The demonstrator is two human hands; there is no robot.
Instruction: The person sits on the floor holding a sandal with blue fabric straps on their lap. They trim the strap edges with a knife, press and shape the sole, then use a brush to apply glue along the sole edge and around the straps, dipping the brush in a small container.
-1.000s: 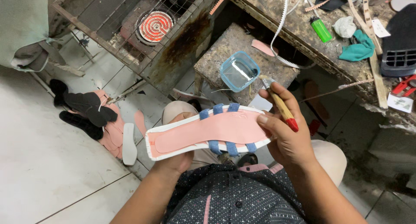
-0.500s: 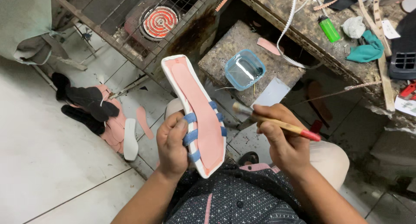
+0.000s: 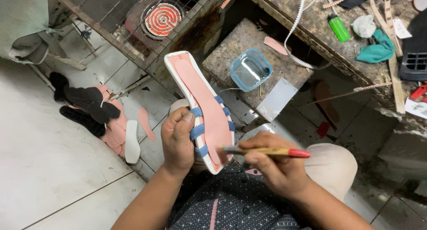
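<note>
The left hand (image 3: 178,143) clamped the pink sandal sole (image 3: 198,107) with blue straps (image 3: 209,127) above the lap — the right hand (image 3: 275,170) gripped a red-tipped brush (image 3: 267,151) touching its heel end.

Sole turned upright, brush brought to its heel

The sole (image 3: 200,109), lying crosswise a second ago, now points away, gripped at its blue straps by the left hand (image 3: 178,143). The right hand (image 3: 275,167) has lowered the brush (image 3: 267,151), its tip now touching the sole's near end.

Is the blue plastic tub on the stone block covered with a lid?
No, the blue tub sits open on the stone block, with no lid over its glossy inside.
</note>
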